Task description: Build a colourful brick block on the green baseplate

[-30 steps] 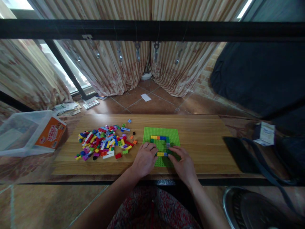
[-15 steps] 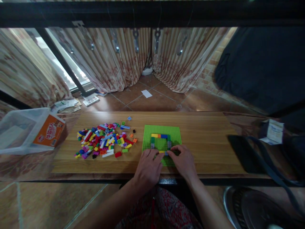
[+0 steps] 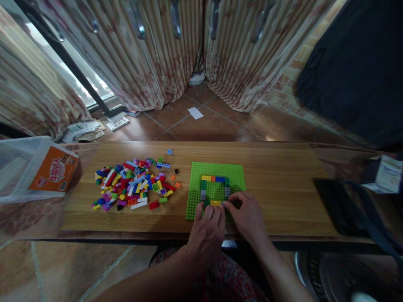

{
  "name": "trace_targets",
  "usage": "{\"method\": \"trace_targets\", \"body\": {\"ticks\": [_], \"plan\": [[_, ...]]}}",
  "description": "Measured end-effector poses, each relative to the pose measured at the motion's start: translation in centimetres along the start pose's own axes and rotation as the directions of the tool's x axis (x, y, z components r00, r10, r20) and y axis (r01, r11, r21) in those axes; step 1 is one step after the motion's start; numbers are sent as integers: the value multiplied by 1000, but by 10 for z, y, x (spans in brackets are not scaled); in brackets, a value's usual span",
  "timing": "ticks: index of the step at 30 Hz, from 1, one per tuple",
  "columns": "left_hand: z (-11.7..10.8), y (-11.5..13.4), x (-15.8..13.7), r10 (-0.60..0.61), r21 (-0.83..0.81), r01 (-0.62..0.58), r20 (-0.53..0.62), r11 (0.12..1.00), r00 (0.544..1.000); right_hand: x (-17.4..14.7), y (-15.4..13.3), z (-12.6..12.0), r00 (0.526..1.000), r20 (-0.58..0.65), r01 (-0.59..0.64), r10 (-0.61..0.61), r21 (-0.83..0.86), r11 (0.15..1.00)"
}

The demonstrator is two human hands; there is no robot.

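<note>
A green baseplate (image 3: 195,170) lies on the wooden board with a square ring of bricks on it. The ring's back row has a yellow brick (image 3: 206,178), an orange one and a blue brick (image 3: 220,179); dark green and grey bricks form the sides. Along the front row is another yellow brick (image 3: 215,203). My left hand (image 3: 206,233) rests its bent fingertips against this front row, the little finger set apart. At the front right corner, my right hand (image 3: 247,214) pinches a small blue brick (image 3: 223,204), mostly covered by its fingers.
A heap of loose coloured bricks (image 3: 134,184) spreads over the left of the wooden board (image 3: 283,180). Beyond the board's left end stands a clear plastic bin (image 3: 15,167) with an orange label. A dark strap (image 3: 362,209) lies at the right end.
The view has tilted down and come closer. My left hand has drawn back toward me, uncovering more of the front row. My right hand keeps its pinch at the front right corner.
</note>
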State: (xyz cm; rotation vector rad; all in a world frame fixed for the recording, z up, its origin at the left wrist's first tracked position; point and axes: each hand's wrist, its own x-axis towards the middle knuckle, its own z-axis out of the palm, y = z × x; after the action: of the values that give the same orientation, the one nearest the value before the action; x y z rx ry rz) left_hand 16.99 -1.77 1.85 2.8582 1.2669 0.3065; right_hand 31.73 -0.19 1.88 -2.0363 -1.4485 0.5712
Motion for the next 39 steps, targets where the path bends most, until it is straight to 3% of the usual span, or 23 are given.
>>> {"method": "trace_targets", "body": {"ticks": [8,17,24,39], "plan": [[5,1,2,32,35,-31,-30,999,999,-2,-1,2,999,18,36,-37,27,999],[-9,-10,-17,-80,-141,79,-6,987,997,-5,8,-6,993,-8,113,-114,174,978],[-19,-27,-26,-154,-125,153,1,980,988,-18,0,10,937,-31,348,-348,-14,938],[-13,-20,-15,-123,-78,125,31,989,992,-14,6,17,936,-50,344,-349,-81,935]]}}
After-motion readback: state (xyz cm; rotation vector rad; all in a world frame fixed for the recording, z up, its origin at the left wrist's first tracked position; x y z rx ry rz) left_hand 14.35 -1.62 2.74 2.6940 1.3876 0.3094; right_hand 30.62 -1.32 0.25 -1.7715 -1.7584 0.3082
